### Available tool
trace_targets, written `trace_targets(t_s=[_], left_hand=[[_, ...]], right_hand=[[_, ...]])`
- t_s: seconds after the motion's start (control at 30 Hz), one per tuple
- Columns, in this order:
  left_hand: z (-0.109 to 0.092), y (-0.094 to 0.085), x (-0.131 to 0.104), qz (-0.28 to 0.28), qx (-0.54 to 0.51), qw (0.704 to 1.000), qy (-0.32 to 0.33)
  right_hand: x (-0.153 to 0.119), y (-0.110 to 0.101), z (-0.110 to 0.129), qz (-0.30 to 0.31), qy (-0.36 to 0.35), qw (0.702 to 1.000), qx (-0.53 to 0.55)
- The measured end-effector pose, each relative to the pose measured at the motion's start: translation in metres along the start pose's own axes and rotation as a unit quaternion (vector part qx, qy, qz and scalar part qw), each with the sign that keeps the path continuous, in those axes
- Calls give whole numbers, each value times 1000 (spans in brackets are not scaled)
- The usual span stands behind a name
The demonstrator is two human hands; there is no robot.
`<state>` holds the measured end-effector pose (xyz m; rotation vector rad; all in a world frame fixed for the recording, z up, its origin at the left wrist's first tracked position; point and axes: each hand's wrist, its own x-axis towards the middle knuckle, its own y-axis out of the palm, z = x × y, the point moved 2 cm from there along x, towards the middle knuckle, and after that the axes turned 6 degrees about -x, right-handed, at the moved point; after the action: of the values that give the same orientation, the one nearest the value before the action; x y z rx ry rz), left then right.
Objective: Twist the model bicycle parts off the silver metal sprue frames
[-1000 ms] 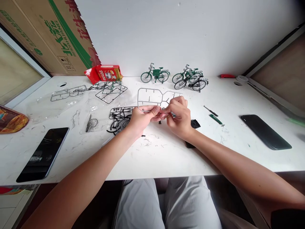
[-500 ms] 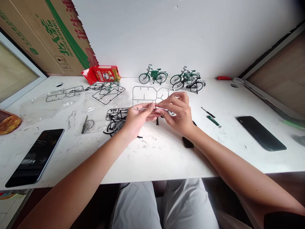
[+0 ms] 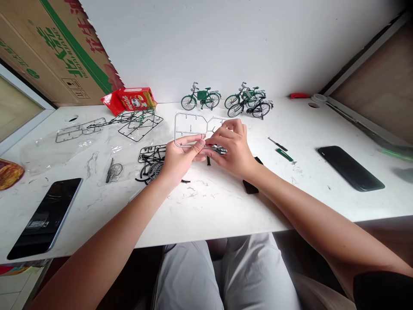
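silver parts frame (image 3: 190, 129) | thin plastic runner grid, mostly emptied, I see few pieces left | tilted up off white desk, near edge pinched | centre of desk, before green model bicycles

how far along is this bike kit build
Done: three finished model bicycles stand at the table's back. In hand: left hand and right hand grip a silver parts frame, nearly stripped. Left: black wheel parts and more sprues lie unassembled.
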<state>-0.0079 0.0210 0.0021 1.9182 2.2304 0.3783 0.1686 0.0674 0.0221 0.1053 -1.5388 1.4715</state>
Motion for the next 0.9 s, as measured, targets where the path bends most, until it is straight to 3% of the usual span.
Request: trace_targets(t_s=[0.27,0.47,0.67,0.9], left_hand=[[-3,0,-1,17,58,998,-11],[-5,1,-4,12,88,995,48],[-5,0,-1,7,90,991,97],[-6,-1,-2,4,104,989,105]], right_hand=[[-4,7,-4,-1,24,998,51],[-3,3,-5,-36,63,992,102],[-5,8,-7,0,68,983,173],[-7,12,-10,6,71,977,204]])
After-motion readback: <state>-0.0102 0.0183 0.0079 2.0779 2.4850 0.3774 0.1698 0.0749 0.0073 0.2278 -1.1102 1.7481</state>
